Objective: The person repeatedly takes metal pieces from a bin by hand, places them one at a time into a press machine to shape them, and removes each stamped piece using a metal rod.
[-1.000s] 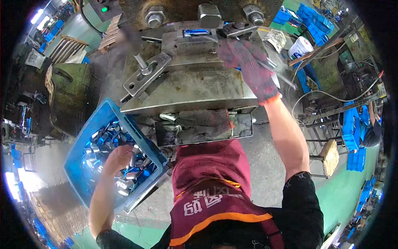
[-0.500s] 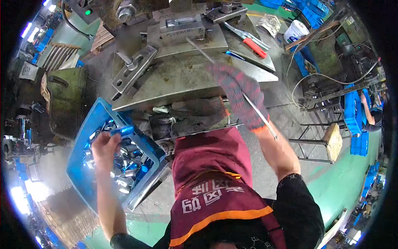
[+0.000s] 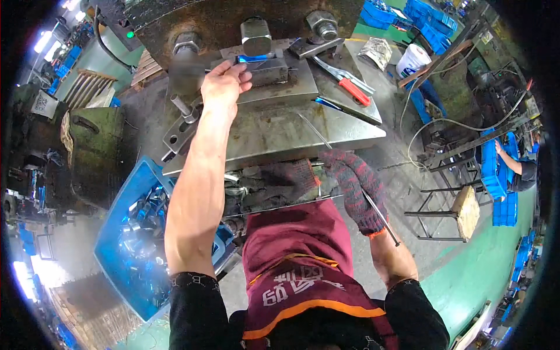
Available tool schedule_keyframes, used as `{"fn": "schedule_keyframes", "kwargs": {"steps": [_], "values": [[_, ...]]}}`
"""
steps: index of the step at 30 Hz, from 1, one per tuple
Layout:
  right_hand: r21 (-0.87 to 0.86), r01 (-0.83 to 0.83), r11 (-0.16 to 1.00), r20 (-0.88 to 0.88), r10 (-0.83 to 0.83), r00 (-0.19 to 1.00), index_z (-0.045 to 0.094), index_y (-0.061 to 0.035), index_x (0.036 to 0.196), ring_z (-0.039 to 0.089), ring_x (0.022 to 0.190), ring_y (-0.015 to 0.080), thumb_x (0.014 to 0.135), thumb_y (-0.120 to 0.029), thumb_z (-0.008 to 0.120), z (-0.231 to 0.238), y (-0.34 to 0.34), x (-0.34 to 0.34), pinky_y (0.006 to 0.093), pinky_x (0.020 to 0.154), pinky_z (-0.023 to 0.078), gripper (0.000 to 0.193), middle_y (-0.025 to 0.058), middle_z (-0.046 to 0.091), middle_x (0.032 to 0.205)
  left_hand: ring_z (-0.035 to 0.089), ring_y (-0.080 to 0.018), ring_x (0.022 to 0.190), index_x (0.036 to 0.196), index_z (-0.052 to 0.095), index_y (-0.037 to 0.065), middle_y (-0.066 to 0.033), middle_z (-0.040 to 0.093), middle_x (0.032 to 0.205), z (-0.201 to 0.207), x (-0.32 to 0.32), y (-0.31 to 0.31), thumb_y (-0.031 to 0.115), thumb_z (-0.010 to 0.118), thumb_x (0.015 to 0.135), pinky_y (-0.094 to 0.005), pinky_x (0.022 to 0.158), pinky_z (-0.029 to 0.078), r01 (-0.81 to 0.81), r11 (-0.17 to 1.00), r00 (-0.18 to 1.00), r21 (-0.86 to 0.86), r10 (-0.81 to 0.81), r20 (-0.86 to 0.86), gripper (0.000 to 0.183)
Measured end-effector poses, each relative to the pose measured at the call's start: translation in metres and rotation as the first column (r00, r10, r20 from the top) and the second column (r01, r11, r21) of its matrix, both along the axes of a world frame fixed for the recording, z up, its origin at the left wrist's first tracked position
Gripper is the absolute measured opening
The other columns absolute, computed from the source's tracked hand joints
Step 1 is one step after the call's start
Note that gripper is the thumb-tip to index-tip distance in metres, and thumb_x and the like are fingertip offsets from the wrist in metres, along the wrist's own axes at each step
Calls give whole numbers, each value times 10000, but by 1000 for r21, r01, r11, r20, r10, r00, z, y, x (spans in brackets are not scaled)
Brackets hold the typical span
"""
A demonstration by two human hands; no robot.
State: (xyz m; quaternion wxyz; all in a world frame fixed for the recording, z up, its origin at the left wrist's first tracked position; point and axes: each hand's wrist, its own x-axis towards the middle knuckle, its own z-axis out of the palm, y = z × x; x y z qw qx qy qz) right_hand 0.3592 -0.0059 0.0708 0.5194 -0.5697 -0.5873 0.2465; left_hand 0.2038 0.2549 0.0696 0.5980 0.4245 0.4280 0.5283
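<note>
The bare left hand (image 3: pixel 226 83) reaches to the glossy, narrow blue metal piece (image 3: pixel 254 58) lying on the grey rectangular steel block (image 3: pixel 271 76), at the far middle of the broad, stained steel plate (image 3: pixel 251 140). Its fingers are bent and bunched at the piece's left end; whether they pinch it or only rest against it, I cannot tell. The right hand (image 3: pixel 354 189), in a dark red-and-black knitted glove, has its fingers curled around the thin silvery metal rod (image 3: pixel 315 130), over the plate's near right edge

To do this well, I would keep the piece level and square to the block, guide it only from the left end, and draw the fingers out leftward, since the heavy hexagonal steel bolt head (image 3: pixel 256 38) hangs just above. The rod is best kept low and to the right, clear of the block

The piece looks bright blue with a pale shine, longer from left to right than it is deep; its left tip is close against the fingertips, and its underside is hidden
</note>
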Motion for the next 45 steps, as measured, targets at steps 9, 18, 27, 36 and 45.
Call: {"fn": "schedule_keyframes", "kwargs": {"steps": [9,18,27,36,45], "values": [[-83,-146,986,-251,121,961,571,25,1169,613,995,225,943,-196,465,-25,2,1,337,886,467,333,137,637,1118,641,-141,776,1131,599,-52,-106,680,978,-31,-116,-108,119,590,907,-260,672,518,-141,978,943,155,180,-279,282],[-70,-11,997,-250,-7,968,516,71,1213,583,1080,266,968,-265,446,-44,-30,-4,403,926,469,421,192,598,1168,628,-327,849,1006,654,41,-153,642,925,-89,-291,-211,73,592,827,-397,753,508,107,975,225,193,166,-960,192],[-17,62,998,-5,-62,998,545,58,1175,612,1018,221,967,-272,446,-25,-40,-8,351,890,480,402,148,645,1101,632,-367,860,873,675,44,-189,663,864,-100,-245,-217,289,565,826,-465,765,502,265,899,-89,-348,-336,-938,272],[-77,8,997,-3,-8,1000,513,77,1198,606,1037,265,981,-282,426,-31,-57,-17,385,927,468,429,190,617,1125,641,-342,944,1080,622,60,-183,677,952,-99,-257,-210,200,644,737,-428,787,516,340,880,180,-332,-407,-896,372],[-57,72,996,-74,-76,994,537,70,1195,618,1005,227,959,-203,468,-26,-51,6,368,896,489,367,176,635,1101,658,-241,758,1110,640,85,-160,673,857,-73,-307,-211,118,502,774,-339,679,498,30,963,337,-268,-262,-904,365]]}}
